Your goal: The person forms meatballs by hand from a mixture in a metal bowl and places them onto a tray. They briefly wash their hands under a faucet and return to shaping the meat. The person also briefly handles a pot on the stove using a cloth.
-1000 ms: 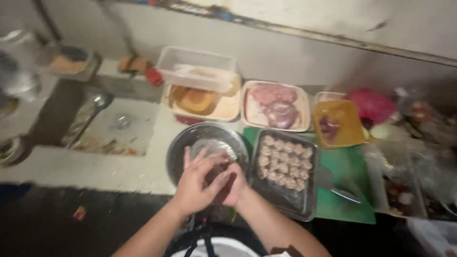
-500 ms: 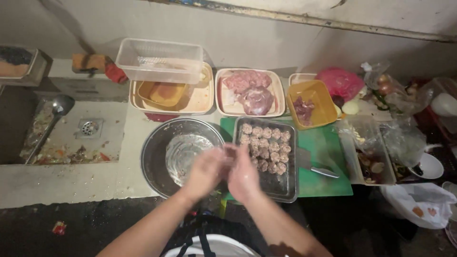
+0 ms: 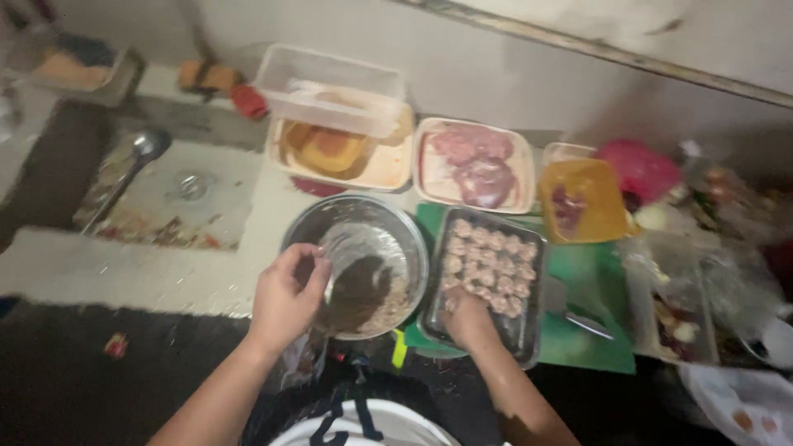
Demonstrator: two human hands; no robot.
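My left hand (image 3: 287, 296) rests on the near left rim of a round metal bowl (image 3: 410, 241) that holds a dark minced mixture; its fingers curl over the edge. My right hand (image 3: 467, 318) reaches into the near left corner of a rectangular metal tray (image 3: 532, 345) filled with rows of small pale meatballs (image 3: 494, 260). Its fingers are among the meatballs, and I cannot tell whether they hold one. The tray stands on a green cutting board (image 3: 588, 339).
Behind the bowl stand a clear empty tub stacked on a tub of orange sauce (image 3: 334, 149), a tray of raw meat (image 3: 475, 161) and a yellow container (image 3: 583, 201). A sink with a ladle (image 3: 136, 161) lies at the left. A knife (image 3: 578, 314) and bags crowd the right.
My hands, pressed together over the bowl before, have parted: the left moved to the bowl's rim, the right to the tray of meatballs. The camera view has shifted.
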